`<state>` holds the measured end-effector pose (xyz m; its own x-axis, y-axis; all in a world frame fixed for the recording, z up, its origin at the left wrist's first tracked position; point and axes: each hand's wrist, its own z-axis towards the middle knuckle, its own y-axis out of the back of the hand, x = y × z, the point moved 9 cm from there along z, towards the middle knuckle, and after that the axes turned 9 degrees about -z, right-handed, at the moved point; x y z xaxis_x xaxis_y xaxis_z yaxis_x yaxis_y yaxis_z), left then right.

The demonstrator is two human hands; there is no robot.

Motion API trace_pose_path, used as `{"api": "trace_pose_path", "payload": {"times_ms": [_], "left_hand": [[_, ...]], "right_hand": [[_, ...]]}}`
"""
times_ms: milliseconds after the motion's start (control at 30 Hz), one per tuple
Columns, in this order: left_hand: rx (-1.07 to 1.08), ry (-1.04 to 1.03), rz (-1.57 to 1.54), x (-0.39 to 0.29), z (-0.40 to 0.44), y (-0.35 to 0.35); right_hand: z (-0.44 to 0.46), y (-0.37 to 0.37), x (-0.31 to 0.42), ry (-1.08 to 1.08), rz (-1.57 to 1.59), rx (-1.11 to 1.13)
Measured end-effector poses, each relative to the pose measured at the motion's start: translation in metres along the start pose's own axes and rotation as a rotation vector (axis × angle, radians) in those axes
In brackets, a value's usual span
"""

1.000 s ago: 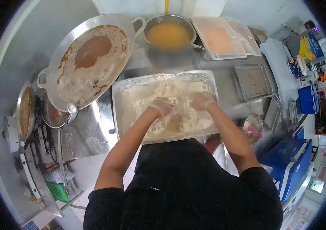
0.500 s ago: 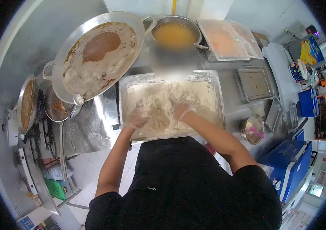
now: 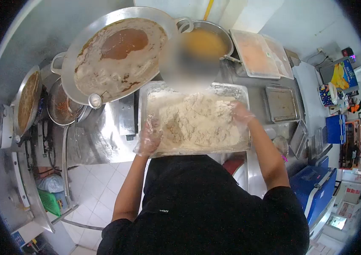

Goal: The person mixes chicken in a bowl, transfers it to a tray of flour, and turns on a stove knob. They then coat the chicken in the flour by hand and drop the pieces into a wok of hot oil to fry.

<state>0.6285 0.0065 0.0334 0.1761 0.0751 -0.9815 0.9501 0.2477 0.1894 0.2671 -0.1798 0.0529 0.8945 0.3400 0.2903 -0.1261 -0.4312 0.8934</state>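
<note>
A working kitchen, apparently commercial — a huge two-handled wok [image 3: 119, 55] of frothy brown oil, a steel pot [image 3: 208, 42] and a metal-topped counter [image 3: 100, 140] show it. A long-handled strainer [image 3: 63, 102] and a shallow tray [image 3: 195, 151] of flour-like powder (plus a blue cooler [image 3: 314, 182] off to the right) fit too.

Contains no word sharp enough to read with certainty. Carries small pale letters on the black shirt [image 3: 180, 216], below the left hand [image 3: 148, 136], and turned lettering on the metal panel [image 3: 128, 123] just to the left of that hand, too fine to spell out. Shows blurred print, too, on the yellow-and-blue box [image 3: 344, 75] and the wall papers [image 3: 352, 196], well to the right of the right hand [image 3: 242, 114].
</note>
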Motion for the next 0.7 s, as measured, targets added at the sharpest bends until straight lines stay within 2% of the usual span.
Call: {"api": "trace_pose_path", "payload": {"times_ms": [67,133,167,267,367,467,567,633,667,700], "left_hand": [[0.011,-0.059,0.073,-0.01,0.0,0.0],[0.057,-0.093,0.156,-0.021,-0.001,-0.002],[0.044,-0.141,0.228,-0.019,-0.003,-0.002],[0.015,-0.289,0.397,-0.008,-0.006,-0.004],[0.084,-0.15,0.116,-0.014,-0.003,-0.002],[0.06,-0.268,0.117,-0.011,-0.004,0.002],[0.017,-0.386,0.255,-0.005,-0.005,0.002],[-0.054,-0.511,0.381,-0.015,-0.013,0.002],[-0.004,-0.383,0.119,0.012,-0.006,-0.001],[-0.016,-0.387,0.143,0.013,-0.007,-0.002]], "right_hand": [[-0.003,0.027,0.02,0.189,0.073,-0.001],[-0.005,0.045,0.027,0.214,0.571,0.103],[-0.012,0.069,0.052,0.246,0.743,0.133],[-0.035,0.154,0.149,0.441,0.994,0.123],[-0.037,0.216,0.226,0.58,1.116,0.089],[-0.006,0.236,0.27,0.521,1.244,0.088],[0.014,0.244,0.359,0.974,1.014,0.364],[0.026,0.211,0.407,0.556,1.044,0.484],[0.051,0.201,0.413,0.784,0.852,0.372],[0.069,0.184,0.422,0.85,0.622,0.327]]}}
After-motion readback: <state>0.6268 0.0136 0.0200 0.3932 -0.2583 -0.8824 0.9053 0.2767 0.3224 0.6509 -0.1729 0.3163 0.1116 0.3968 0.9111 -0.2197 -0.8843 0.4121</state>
